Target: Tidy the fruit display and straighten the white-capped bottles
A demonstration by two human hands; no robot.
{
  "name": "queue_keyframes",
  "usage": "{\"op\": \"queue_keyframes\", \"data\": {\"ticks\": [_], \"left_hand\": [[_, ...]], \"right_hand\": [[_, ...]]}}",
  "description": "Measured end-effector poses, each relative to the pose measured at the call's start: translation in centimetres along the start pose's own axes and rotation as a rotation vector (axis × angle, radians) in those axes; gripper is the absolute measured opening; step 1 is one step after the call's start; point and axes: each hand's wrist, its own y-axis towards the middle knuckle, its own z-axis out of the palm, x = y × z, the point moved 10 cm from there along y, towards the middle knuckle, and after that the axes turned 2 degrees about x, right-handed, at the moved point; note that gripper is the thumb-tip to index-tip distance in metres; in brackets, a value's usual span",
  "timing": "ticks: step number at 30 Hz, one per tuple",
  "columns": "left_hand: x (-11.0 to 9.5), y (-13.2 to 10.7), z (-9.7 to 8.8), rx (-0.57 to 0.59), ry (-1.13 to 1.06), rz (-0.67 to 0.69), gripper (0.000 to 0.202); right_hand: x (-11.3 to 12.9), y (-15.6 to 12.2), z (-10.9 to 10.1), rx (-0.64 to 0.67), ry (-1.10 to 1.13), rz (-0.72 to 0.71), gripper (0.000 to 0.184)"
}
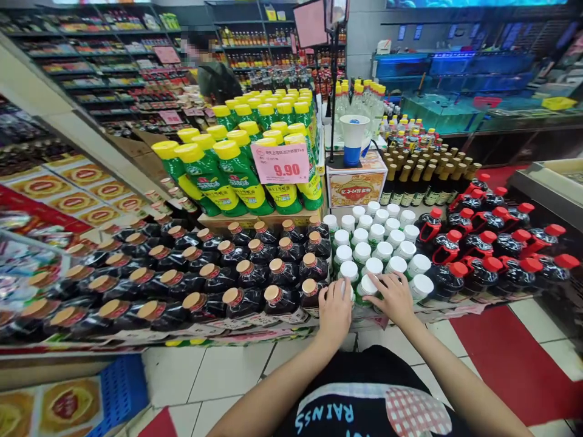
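Note:
At the front of a block of white-capped bottles, my left hand (336,306) curls around one bottle with a white cap (345,292), its fingers over the near-left side. Just to the right, my right hand (392,296) has its thumb and index finger around the edge of another white-capped bottle (369,285). Its other fingers lie over the neighbouring caps and hide what is under the palm. More white-capped bottles (376,233) stand upright in close rows behind both hands.
Dark bottles with tan caps (243,273) fill the left side; dark red-capped bottles (492,267) stand right. Behind are green yellow-capped bottles (239,176) with a pink price sign (280,162), and a white-and-blue megaphone (353,139) on a carton (357,185). A person (214,76) stands farther back.

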Motion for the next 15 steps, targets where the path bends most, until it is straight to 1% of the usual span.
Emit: {"op": "queue_keyframes", "data": {"ticks": [2, 4, 6, 8, 10, 12, 14, 15], "left_hand": [[-0.4, -0.1, -0.2, -0.025, 0.007, 0.006, 0.047], [-1.5, 0.1, -0.2, -0.037, -0.004, 0.069, 0.049], [-3.2, 0.6, 0.1, -0.009, -0.041, 0.187, 0.051], [-4.7, 1.2, 0.6, 0.047, -0.081, 0.273, 0.051], [-5.5, 2.0, 1.0, 0.093, -0.106, 0.277, 0.050], [-5.7, 2.6, 1.0, 0.111, -0.128, 0.251, 0.048], [-5.7, 3.0, 0.6, 0.116, -0.169, 0.237, 0.046], [-5.7, 3.2, 0.3, 0.121, -0.196, 0.231, 0.046]], "right_hand": [[0.2, -0.1, 0.1, 0.039, 0.009, -0.013, 0.063], [0.3, -0.3, 0.0, 0.078, 0.016, -0.022, 0.070], [0.3, -0.7, -0.3, 0.085, 0.016, -0.008, 0.066], [0.2, -1.4, -0.7, 0.071, 0.008, 0.019, 0.056], [-0.1, -2.3, -0.9, 0.067, 0.004, 0.037, 0.052], [-0.5, -3.2, -1.3, 0.075, 0.016, 0.030, 0.053], [-1.7, -3.9, -2.6, 0.055, 0.025, 0.012, 0.057], [-2.8, -4.1, -3.7, 0.024, 0.017, 0.018, 0.056]]}}
